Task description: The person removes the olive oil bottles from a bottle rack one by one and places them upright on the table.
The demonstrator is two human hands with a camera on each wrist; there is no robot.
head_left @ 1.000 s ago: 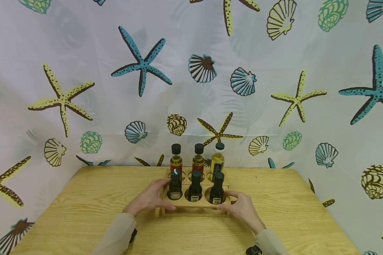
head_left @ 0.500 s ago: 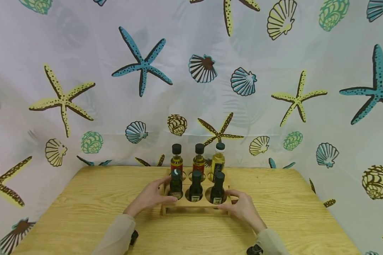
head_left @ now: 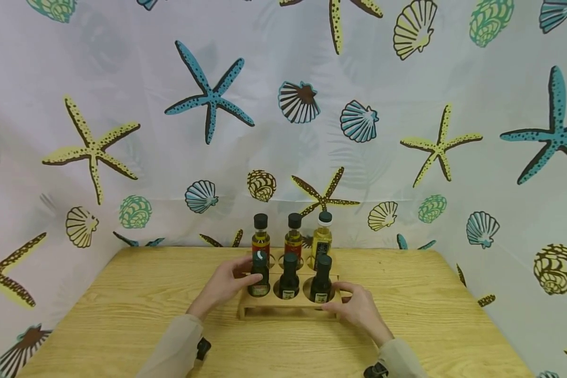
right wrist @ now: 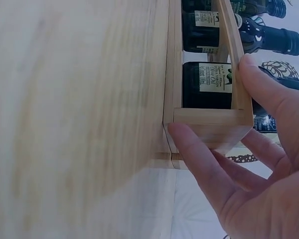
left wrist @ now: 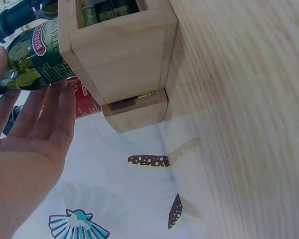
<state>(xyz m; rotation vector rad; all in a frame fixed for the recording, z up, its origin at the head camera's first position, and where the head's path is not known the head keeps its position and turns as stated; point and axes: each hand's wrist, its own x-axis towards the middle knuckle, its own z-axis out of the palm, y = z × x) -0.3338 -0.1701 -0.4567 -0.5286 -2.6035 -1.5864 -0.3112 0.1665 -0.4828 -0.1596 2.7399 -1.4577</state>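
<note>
A two-tier wooden bottle rack (head_left: 276, 303) stands on the table, with small bottles in its round holes. My left hand (head_left: 223, 283) is at the front left olive oil bottle (left wrist: 42, 52), a green one with a dark cap. Thumb in front and fingers behind, it holds that bottle's upper part; the bottle stands upright in its hole. At the rack's right end, my right hand (head_left: 356, 306) grips the wood. In the right wrist view, its thumb lies at the upper front rail and a finger reaches the lower corner of the end panel (right wrist: 209, 117).
Two more dark bottles, a middle one (head_left: 289, 278) and a right one (head_left: 321, 281), fill the front row. Behind stand two red-labelled bottles (head_left: 261, 241) and a pale yellow oil bottle (head_left: 322, 241). A patterned curtain (head_left: 283, 152) rises behind the wooden table (head_left: 151, 294).
My left thumb has moved up from the rack's front edge onto the front left olive oil bottle, and the fingers have come in behind it. My right hand stays on the rack.
</note>
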